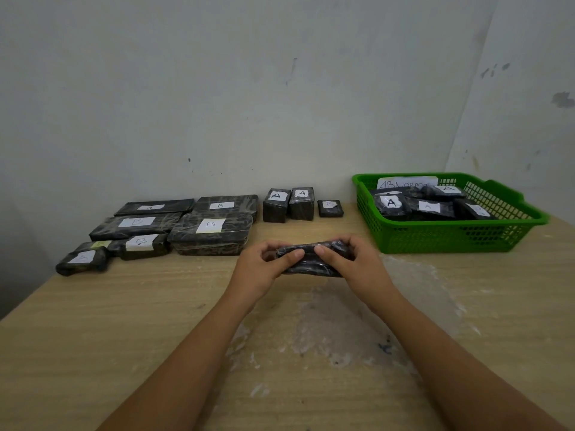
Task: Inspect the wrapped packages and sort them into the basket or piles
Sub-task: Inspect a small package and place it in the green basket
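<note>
A small black package (311,262) wrapped in clear film is held just above the table's middle. My left hand (264,265) grips its left end and my right hand (354,262) grips its right end, thumbs on the near face. No label shows on it. A green plastic basket (451,237) at the right carries a paper sign reading "ABNormal" and holds several black packages marked A. On the left lies a pile of flat black packages (211,231), most marked B. Two upright packages marked A (287,204) and a small one marked B (330,208) stand at the back centre.
The wooden table (124,321) has a worn, whitish patch in front of my hands. A pale wall rises right behind the packages. The table's left edge drops off beside the B pile.
</note>
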Demonstrator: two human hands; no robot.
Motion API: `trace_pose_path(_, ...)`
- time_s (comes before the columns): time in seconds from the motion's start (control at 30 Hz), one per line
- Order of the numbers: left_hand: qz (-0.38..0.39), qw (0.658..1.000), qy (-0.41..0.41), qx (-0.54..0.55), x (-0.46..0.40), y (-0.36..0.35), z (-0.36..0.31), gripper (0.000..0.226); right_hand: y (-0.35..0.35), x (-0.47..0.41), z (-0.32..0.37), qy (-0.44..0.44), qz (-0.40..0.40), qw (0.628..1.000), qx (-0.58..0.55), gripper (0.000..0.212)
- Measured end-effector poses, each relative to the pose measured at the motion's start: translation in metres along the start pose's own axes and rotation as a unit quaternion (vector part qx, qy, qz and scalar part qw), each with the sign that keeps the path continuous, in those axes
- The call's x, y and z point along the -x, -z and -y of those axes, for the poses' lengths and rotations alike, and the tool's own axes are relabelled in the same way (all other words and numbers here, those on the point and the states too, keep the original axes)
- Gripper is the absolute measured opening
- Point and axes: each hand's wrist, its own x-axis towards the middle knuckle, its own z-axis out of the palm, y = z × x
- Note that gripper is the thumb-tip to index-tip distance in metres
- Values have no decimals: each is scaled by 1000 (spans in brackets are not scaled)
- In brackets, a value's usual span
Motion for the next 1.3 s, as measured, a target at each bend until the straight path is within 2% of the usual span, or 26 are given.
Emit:
trace_pose_path(0.07,-5,1000,1,-9,-2,1,0,27,0,1,0,-7,20,1000,-13,40)
trace_pose_path(0.2,-6,1000,2,-5,-2,1,1,26,0,-2,-3,-13,14,999,-35,35)
trace_pose_path(0.4,51,999,8,-6,0,2,1,41,4,-8,-8,-10,-8,1000,-7,30)
trace_pose_path(0.57,33,999,10,-6,-3,2,4,34,7,-6,-3,-15,14,1000,-10,34)
trace_pose_path(0.7,24,999,22,-7,-5,4,6,27,8,-3,0,-5,52,998,-22,52)
trace_pose_path(0.8,34,998,52,18,-7,9,5,34,11,-2,0,16,77,997,-19,68)
trace_pose_path(0.93,47,995,67,49,-4,9,3,56,17,-3,4,16,73,997,-12,66)
trace_pose_path(1.03,52,994,63,67,-3,7,0,61,17,-4,8,7,45,998,-48,60)
trace_pose_path(1.17,72,994,48,62,-1,6,-2,56,16,-6,7,-17,20,998,-65,52)
trace_pose_path(1.3,65,996,52,41,1,4,-1,50,18,-6,5,-19,22,1000,-10,54)
